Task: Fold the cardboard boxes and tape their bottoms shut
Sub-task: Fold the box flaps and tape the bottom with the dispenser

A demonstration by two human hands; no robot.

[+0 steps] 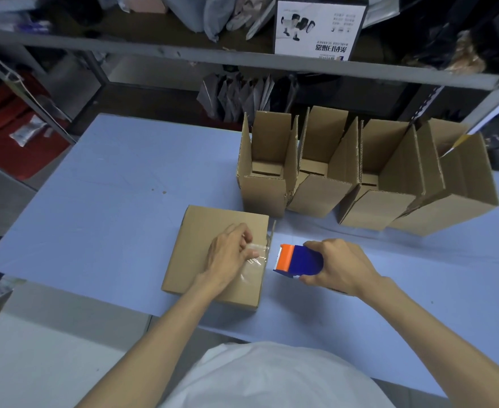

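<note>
Ok, left hand (230, 254) fingers (246, 235) are lightly bent, pressing the clear tape strip (255, 257) flat on the upturned bottom of the cardboard box (207, 237); no clear pinch. Right hand (341, 267) fingers are wrapped round the blue tape dispenser (301, 259), orange cutter end just off the box's right edge, close to the left fingertips. Strip shows only at the edge nearest the dispenser; can't tell if the seam is fully covered. Beyond both hands, four erected boxes (322, 195) stand open-top in a row on the blue table (95, 201). Likely done, but bottoms hidden. Judgement: fifth box mid-tape, smoothing left.
</note>
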